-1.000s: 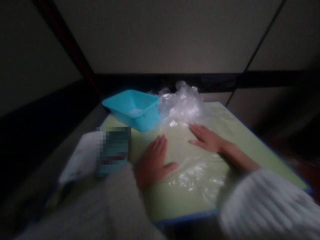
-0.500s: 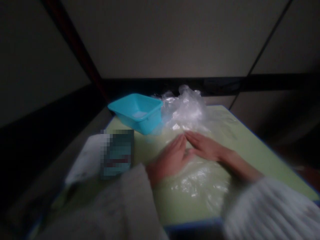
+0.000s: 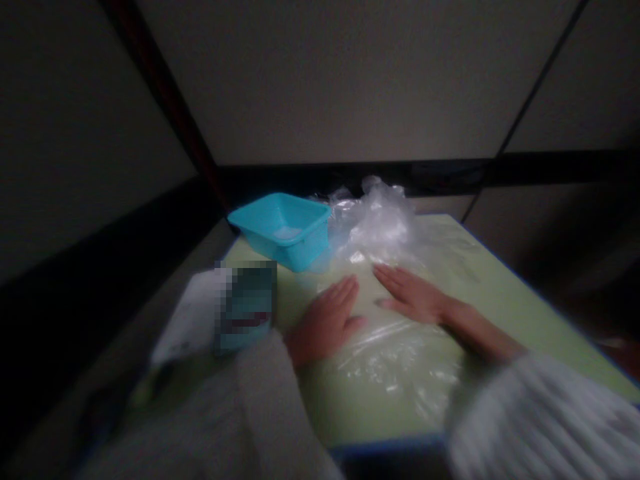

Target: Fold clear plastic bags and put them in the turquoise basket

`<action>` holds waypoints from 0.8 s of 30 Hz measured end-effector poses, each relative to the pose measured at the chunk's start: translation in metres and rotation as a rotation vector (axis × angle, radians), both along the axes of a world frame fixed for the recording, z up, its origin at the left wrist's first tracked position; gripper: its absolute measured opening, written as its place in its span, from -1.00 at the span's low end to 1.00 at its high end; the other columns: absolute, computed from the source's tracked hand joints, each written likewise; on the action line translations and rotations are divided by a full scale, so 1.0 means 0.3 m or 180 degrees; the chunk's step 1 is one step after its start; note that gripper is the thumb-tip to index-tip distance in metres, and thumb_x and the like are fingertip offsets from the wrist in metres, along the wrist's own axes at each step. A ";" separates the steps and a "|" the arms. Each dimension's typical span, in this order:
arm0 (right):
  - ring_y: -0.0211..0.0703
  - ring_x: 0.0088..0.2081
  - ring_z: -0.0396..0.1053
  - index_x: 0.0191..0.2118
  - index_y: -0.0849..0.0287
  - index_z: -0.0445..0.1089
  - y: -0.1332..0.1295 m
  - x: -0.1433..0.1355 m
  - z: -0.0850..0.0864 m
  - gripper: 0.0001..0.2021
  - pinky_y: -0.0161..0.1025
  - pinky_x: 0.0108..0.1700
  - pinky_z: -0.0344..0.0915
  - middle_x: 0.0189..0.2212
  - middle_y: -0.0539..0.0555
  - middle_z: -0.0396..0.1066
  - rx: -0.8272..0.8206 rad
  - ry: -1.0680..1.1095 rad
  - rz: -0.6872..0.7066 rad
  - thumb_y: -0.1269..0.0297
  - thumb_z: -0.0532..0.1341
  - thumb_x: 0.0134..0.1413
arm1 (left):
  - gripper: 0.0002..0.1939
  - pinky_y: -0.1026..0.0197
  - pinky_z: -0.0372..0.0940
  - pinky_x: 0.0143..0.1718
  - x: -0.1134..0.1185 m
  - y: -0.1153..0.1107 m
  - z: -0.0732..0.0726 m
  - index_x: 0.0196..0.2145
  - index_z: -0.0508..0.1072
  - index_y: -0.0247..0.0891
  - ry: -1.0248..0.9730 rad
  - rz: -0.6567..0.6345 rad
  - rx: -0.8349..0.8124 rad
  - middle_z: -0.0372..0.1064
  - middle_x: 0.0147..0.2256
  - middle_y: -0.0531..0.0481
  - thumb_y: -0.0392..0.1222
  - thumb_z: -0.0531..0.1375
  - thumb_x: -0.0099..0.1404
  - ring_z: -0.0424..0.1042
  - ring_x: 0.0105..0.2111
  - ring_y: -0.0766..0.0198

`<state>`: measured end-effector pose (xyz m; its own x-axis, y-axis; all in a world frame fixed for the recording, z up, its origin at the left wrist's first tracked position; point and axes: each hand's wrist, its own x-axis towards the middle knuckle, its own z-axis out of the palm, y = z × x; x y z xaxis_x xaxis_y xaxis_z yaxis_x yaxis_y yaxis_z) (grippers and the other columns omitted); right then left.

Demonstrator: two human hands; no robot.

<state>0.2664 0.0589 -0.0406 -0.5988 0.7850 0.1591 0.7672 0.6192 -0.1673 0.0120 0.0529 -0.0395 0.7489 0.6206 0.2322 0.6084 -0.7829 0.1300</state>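
A clear plastic sheet or bag [image 3: 395, 367] lies spread over the pale green table top, wrinkled and shiny near the front edge. My left hand [image 3: 327, 321] rests flat on it, thumb apart from the fingers, holding nothing. To its right, my right hand [image 3: 413, 295] also lies flat on the plastic, its fingers stretched toward the upper left and its thumb apart. A gap separates the two hands. Beyond them, more clear plastic [image 3: 383, 217] is bunched into a crumpled heap.
At the back left of the table [image 3: 500, 307] stands a turquoise basket [image 3: 300, 248] with something whitish inside. A white item [image 3: 193, 313] and a pixelated dark green object [image 3: 246, 307] lie at the left. A wall [image 3: 350, 80] rises behind.
My left hand has moved left, away from my right hand, so the fingertips that met are now apart. My right hand has hardly moved. The view has shifted slightly.
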 end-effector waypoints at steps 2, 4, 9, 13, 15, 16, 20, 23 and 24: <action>0.07 0.33 -0.18 0.36 0.21 -0.18 0.003 0.008 -0.001 -0.27 0.10 0.30 -0.10 0.32 0.21 -0.16 -0.0017 0.0011 -0.0013 -0.18 -0.14 0.24 | -0.39 -0.02 -0.01 0.26 -0.026 0.003 -0.001 0.27 -0.01 -0.39 -0.0028 -0.0013 -0.0021 -0.08 0.29 -0.31 0.02 -0.04 0.41 -0.09 0.30 0.08; 0.07 0.33 -0.19 0.36 0.19 -0.18 0.002 0.017 0.005 -0.27 0.10 0.30 -0.11 0.32 0.20 -0.16 -0.0064 0.0051 -0.0038 -0.17 -0.13 0.24 | -0.38 -0.02 -0.01 0.26 -0.043 0.005 -0.001 0.27 -0.02 -0.38 -0.0028 -0.0026 -0.0052 -0.09 0.29 -0.31 0.03 -0.04 0.40 -0.10 0.30 0.09; 0.08 0.32 -0.18 0.35 0.17 -0.14 -0.015 0.039 0.074 -0.32 0.11 0.30 -0.08 0.33 0.15 -0.19 -0.0377 0.0291 -0.0003 -0.14 -0.11 0.26 | -0.36 -0.04 -0.03 0.27 -0.054 0.008 0.006 0.27 -0.02 -0.39 0.0015 -0.0075 -0.0092 -0.10 0.30 -0.32 0.07 -0.04 0.40 -0.12 0.31 0.06; 0.08 0.31 -0.13 0.35 0.12 -0.12 -0.037 0.053 0.155 -0.34 0.13 0.29 -0.03 0.33 0.11 -0.16 -0.0616 0.0474 -0.0079 -0.12 -0.08 0.26 | -0.35 -0.03 -0.02 0.26 -0.060 0.003 0.022 0.26 0.00 -0.44 0.0102 -0.0069 -0.0152 -0.11 0.30 -0.34 0.06 -0.01 0.38 -0.12 0.31 0.04; 0.09 0.31 -0.12 0.35 0.16 -0.12 -0.059 0.056 0.182 -0.31 0.14 0.28 -0.03 0.32 0.15 -0.16 -0.0669 0.0477 -0.0200 -0.14 -0.08 0.24 | -0.33 -0.03 -0.01 0.26 -0.065 -0.001 0.032 0.26 -0.02 -0.44 0.0106 -0.0054 -0.0162 -0.13 0.30 -0.35 0.05 0.01 0.37 -0.13 0.31 0.03; 0.10 0.31 -0.12 0.35 0.17 -0.13 -0.075 0.058 0.188 -0.30 0.15 0.28 -0.02 0.32 0.17 -0.16 -0.0646 0.0467 -0.0252 -0.14 -0.07 0.24 | -0.33 -0.03 -0.02 0.27 -0.067 -0.003 0.038 0.27 -0.02 -0.43 0.0087 -0.0047 -0.0146 -0.13 0.30 -0.34 0.04 0.02 0.37 -0.14 0.31 0.03; 0.12 0.31 -0.14 0.37 0.14 -0.26 -0.177 0.069 0.152 -0.24 0.15 0.27 0.00 0.34 0.17 -0.23 -0.0221 0.0341 -0.0293 -0.13 0.00 0.21 | -0.33 -0.04 -0.09 0.29 -0.065 -0.013 0.056 0.28 -0.06 -0.42 -0.0078 0.0039 0.0028 -0.16 0.31 -0.32 -0.03 0.05 0.35 -0.19 0.32 0.04; 0.14 0.32 -0.15 0.37 0.22 -0.33 -0.250 0.086 0.079 -0.17 0.10 0.27 0.02 0.34 0.23 -0.26 0.0099 0.0066 -0.0275 -0.16 0.00 0.19 | -0.33 -0.04 -0.12 0.30 -0.047 -0.029 0.068 0.28 -0.08 -0.39 -0.0254 0.0044 0.0114 -0.19 0.32 -0.29 -0.06 0.06 0.34 -0.22 0.33 0.07; 0.15 0.31 -0.13 0.37 0.25 -0.34 -0.265 0.092 0.054 -0.16 0.09 0.27 0.02 0.33 0.25 -0.25 0.0220 -0.0025 -0.0290 -0.16 -0.01 0.20 | -0.33 -0.03 -0.12 0.30 -0.035 -0.038 0.075 0.28 -0.09 -0.39 -0.0302 0.0031 0.0110 -0.20 0.33 -0.28 -0.05 0.06 0.35 -0.23 0.33 0.08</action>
<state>0.2940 -0.0205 -0.0243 -0.5268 0.8236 0.2101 0.8221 0.5565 -0.1204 0.0016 0.0414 -0.0170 0.7165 0.6182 0.3231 0.6023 -0.7820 0.1604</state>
